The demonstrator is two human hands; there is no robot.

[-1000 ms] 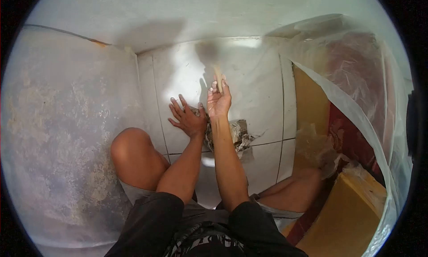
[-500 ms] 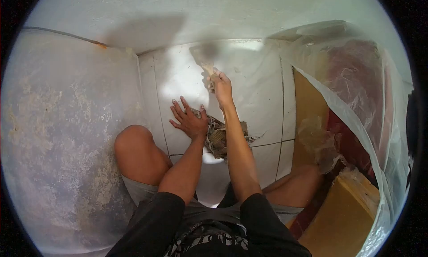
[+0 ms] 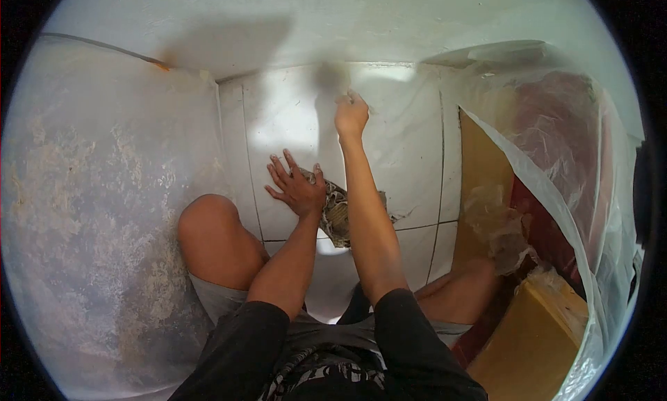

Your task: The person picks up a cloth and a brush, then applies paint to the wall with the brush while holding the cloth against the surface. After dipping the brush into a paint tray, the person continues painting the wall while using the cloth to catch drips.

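My left hand (image 3: 300, 191) rests flat with fingers spread on the white tile floor (image 3: 410, 151), its thumb side over the edge of a crumpled, dirty rag (image 3: 337, 217). The rag lies partly under my right forearm. Farther forward, my right hand (image 3: 352, 116) is closed in a grip near the foot of the wall. It holds a putty knife, whose blade hardly shows now against the pale wall and floor.
A pale wall (image 3: 389, 26) rises ahead. A grey, paint-spotted sheet (image 3: 104, 213) covers the left side. On the right, clear plastic sheeting (image 3: 556, 178) drapes over dark red and tan surfaces, with a tan box-like piece (image 3: 535, 331) near my right knee.
My right hand has moved forward and slightly right, toward the wall, and the putty knife has become hard to see. My left hand and the rag stay in place.
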